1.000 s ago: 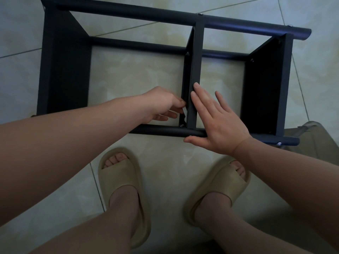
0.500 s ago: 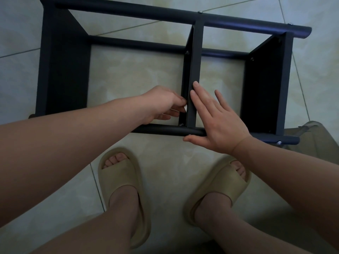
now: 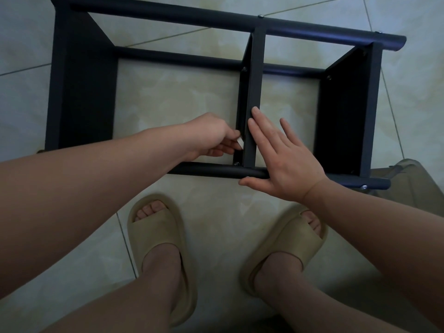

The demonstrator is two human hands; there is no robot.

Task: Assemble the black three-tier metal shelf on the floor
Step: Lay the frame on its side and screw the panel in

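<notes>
Lying on its side on the tiled floor, the black shelf sat just ahead of the person's feet. The right hand lay flat, fingers straight, against the middle tier, thumb along the near tube. The left hand pinched a small white piece beside that tier's near screw; what it was could not be told. The frame looked stiff, fairly light and smooth-painted, best steadied by its tubes or panel edges.

Pale marbled floor tiles under two beige slide sandals — a greyish object at the right edge.
</notes>
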